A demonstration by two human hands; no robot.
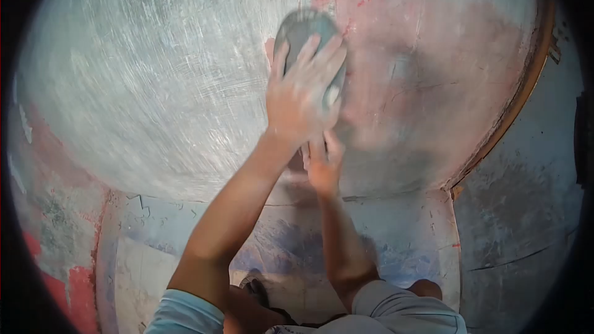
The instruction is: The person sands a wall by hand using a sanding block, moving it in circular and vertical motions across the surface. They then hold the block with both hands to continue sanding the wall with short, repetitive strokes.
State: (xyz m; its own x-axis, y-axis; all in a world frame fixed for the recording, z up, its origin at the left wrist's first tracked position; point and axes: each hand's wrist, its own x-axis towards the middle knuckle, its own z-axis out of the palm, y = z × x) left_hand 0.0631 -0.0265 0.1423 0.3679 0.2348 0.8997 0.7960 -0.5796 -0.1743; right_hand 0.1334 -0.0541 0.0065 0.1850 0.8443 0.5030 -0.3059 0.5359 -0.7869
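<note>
A dark grey oval tool [296, 28], blurred at its edges, lies against a broad curved surface [167, 68] that is scuffed and whitish grey. Its exact kind is hard to make out. Over its top lies my left hand [298, 96], fingers spread and stretched out, pressing down on it. Just below the left palm is my right hand [325, 164], its fingers pointing up and bent at the tool's near end. Part of those fingers is hidden under my left hand. The tool's underside is out of sight.
Right of the tool, the curved surface shows a faded red patch [458, 55]. A raised brownish rim [526, 96] borders it on the right. Below runs a stained pale ledge [396, 235] near my legs, with a dark shoe [255, 287] on it. Red paint [80, 297] marks the lower left.
</note>
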